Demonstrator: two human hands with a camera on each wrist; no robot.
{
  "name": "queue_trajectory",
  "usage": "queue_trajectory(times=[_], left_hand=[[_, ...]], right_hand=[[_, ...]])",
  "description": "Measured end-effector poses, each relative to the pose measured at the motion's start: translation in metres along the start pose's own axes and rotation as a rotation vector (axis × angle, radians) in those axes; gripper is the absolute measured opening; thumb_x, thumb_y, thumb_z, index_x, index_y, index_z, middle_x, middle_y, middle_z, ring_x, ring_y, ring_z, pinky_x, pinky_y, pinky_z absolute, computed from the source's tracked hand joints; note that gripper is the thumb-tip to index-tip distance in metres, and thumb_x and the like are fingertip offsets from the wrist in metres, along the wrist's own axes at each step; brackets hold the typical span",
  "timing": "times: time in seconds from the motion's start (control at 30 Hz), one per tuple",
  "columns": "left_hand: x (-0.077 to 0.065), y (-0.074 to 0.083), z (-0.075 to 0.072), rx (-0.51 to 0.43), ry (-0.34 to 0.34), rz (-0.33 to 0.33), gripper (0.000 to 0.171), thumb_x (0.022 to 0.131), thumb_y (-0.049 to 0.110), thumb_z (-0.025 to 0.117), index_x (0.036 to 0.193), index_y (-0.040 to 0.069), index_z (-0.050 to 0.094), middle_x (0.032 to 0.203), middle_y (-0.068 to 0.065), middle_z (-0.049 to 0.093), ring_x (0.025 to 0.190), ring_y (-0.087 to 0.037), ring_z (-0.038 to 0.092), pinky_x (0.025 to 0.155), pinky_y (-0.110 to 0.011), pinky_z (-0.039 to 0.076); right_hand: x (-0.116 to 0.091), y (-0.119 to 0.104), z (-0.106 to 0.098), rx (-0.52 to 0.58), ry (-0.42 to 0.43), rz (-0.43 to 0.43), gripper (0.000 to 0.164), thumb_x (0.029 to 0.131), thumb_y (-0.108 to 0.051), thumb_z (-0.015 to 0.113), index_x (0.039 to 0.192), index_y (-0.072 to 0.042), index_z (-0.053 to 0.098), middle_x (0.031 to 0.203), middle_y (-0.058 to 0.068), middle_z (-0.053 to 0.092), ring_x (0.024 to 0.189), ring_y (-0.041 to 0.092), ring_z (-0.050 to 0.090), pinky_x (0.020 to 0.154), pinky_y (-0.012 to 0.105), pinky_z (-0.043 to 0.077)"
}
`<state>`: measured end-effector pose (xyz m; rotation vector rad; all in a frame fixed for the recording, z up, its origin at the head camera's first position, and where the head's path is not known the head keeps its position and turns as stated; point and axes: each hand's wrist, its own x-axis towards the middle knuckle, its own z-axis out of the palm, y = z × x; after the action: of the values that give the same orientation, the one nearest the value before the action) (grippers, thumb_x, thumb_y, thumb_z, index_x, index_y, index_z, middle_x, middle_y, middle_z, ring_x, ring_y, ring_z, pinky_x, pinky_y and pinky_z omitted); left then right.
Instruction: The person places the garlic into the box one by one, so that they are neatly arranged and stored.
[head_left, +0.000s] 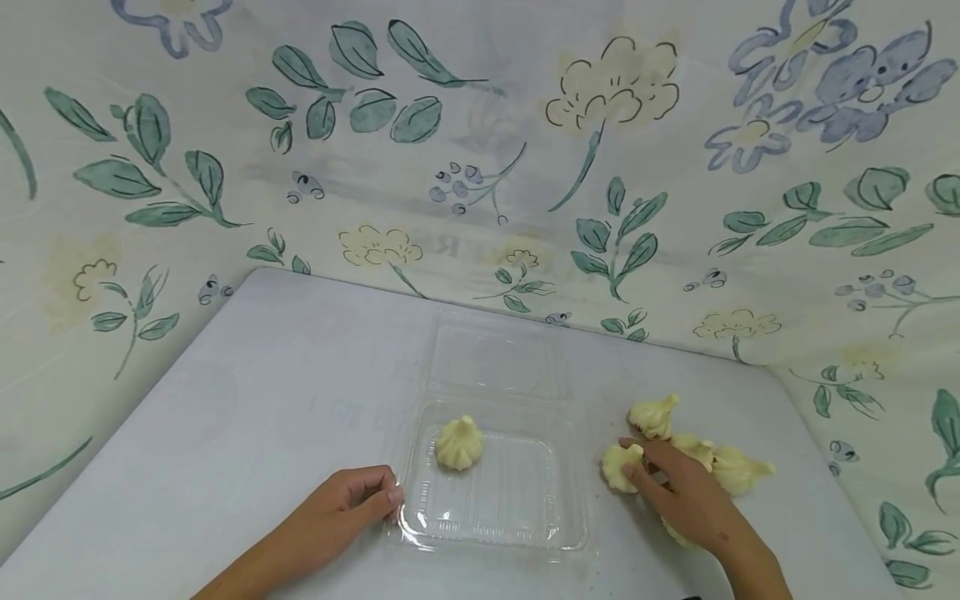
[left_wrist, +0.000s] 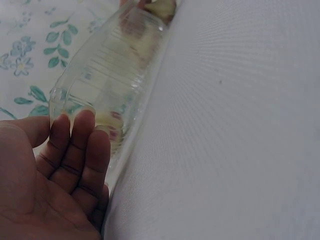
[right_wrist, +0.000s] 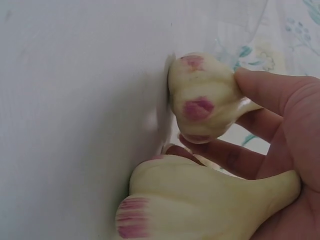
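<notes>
A clear plastic clamshell box (head_left: 480, 546) lies with its lid folded back, and one pale garlic bulb (head_left: 460, 443) sits at the left inside its tray. My left hand (head_left: 330, 517) pinches the tray's left front rim between thumb and fingers, as the left wrist view (left_wrist: 65, 165) also shows. To the right of the box, my right hand (head_left: 686, 496) holds another garlic bulb (right_wrist: 200, 97) by thumb and fingers, its base close to the table. A second garlic bulb (right_wrist: 195, 200), marked with pink, lies under the right palm.
Several more garlic bulbs (head_left: 738, 471) cluster beside and beyond the right hand, one partly hidden beneath it. The flat lid (head_left: 495, 358) extends toward the back of the white table (head_left: 300, 367). A floral cloth (head_left: 510, 192) rises behind the table and along its sides.
</notes>
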<state>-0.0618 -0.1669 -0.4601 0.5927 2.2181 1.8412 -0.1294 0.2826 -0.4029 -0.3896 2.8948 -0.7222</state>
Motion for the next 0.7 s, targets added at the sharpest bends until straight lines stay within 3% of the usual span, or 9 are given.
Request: queue_trajectory(times=[0.1,0.3,0.7], left_hand=[[0.0002,0.0009,0.0,0.004,0.001,0.004,0.022,0.109,0.016,0.056,0.088,0.014,0.063,0.085,-0.001,0.063,0.084,-0.015,0.06,0.075,-0.029,0.048],[0.0001,0.0022,0.0002,0.0,-0.001,0.004,0.022,0.109,0.016,0.056,0.089,0.013,0.063,0.086,-0.003,0.064,0.086,-0.017,0.061,0.077,-0.028,0.048],[0.0002,-0.0004,-0.0004,0.004,0.001,0.016,0.021,0.109,0.015,0.056,0.089,0.013,0.063,0.086,-0.005,0.064,0.086,-0.017,0.061,0.078,-0.028,0.049]], right_hand=[[0.0003,0.0003,0.0009,0.021,0.004,-0.001,0.038,0.106,-0.035,0.064,0.139,-0.016,0.066,0.1,-0.005,0.062,0.09,0.011,0.061,0.073,0.029,0.054],[0.0008,0.0021,0.0047,0.049,0.051,-0.025,0.031,0.105,-0.03,0.066,0.134,-0.019,0.069,0.128,0.003,0.067,0.098,0.012,0.063,0.076,0.028,0.057],[-0.002,0.0031,0.0037,0.064,0.097,-0.079,0.028,0.104,-0.022,0.067,0.132,-0.016,0.069,0.139,0.011,0.064,0.099,0.01,0.063,0.076,0.028,0.058]])
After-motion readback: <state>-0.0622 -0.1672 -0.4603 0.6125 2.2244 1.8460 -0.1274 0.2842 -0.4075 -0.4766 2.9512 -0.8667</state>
